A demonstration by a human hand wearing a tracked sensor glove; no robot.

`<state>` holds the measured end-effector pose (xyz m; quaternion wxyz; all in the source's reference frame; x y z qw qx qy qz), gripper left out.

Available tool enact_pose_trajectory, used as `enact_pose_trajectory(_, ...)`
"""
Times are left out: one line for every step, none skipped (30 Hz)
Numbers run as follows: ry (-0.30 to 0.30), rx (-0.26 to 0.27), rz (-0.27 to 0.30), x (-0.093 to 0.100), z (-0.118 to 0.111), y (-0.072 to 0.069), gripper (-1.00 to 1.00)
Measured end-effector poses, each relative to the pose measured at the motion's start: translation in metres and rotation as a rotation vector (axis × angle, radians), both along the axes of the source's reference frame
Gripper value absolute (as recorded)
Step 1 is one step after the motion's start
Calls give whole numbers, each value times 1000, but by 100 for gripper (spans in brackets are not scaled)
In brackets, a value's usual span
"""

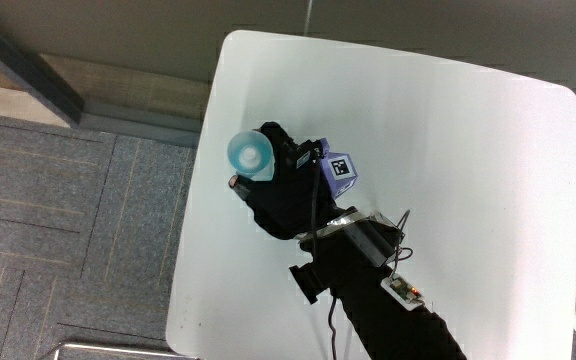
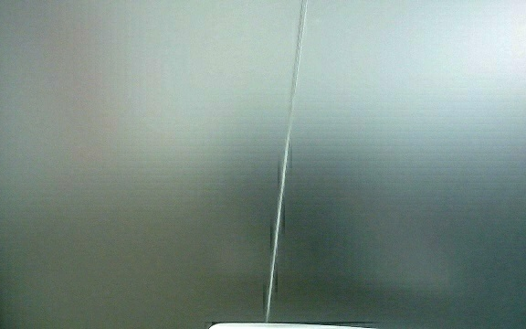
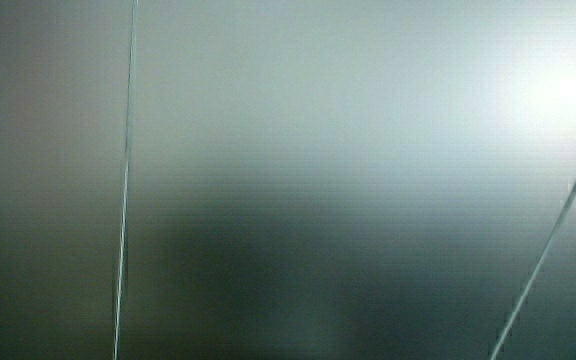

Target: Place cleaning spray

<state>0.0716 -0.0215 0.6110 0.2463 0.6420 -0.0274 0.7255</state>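
Fingers of the hand (image 1: 286, 190) wrap the cleaning spray (image 1: 249, 153), its pale blue top showing just past them, close to the table (image 1: 448, 150) edge. Letting go off-balance could tip it over that edge. Both side views show only pale wall.

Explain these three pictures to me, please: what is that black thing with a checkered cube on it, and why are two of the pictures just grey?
No machine here: the black shape is a person's hand in a glove, with its forearm. The small patterned cube sits on the glove's back. The main view looks straight down on a white table. The hand is over the table near one edge, its fingers wrapped around a cleaning spray bottle, whose pale blue top faces the camera. Whether the bottle already stands on the table cannot be told from above. Nothing else shows on the table. Both side views show only a pale wall, so they add nothing.
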Motion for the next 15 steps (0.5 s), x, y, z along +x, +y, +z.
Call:
enact_pose_trajectory(-5,-16,6,1,-3,1,0)
enact_pose_trajectory(0,-17,7,3,-1,2,0)
enact_pose_trajectory(4,-17,9,4,-1,2,0)
enact_pose_trajectory(2,-4,5,5,2,1,0)
enact_pose_trajectory(29,-23,12,6,1,2,0)
enact_pose_trajectory(23,-14,20,6,4,2,0)
enact_pose_trajectory(14,-15,15,5,0,2,0)
enact_pose_trajectory(3,-36,20,5,1,3,0)
enact_pose_trajectory(33,-20,15,5,5,2,-5)
enact_pose_trajectory(29,-28,18,5,4,1,-10)
enact_pose_trajectory(44,-21,12,6,7,0,-14)
enact_pose_trajectory(54,-23,8,6,5,0,-19)
enact_pose_trajectory(66,-17,5,6,5,-1,-24)
enact_pose_trajectory(46,-26,4,5,0,-1,-29)
enact_pose_trajectory(65,-32,7,6,0,-1,-33)
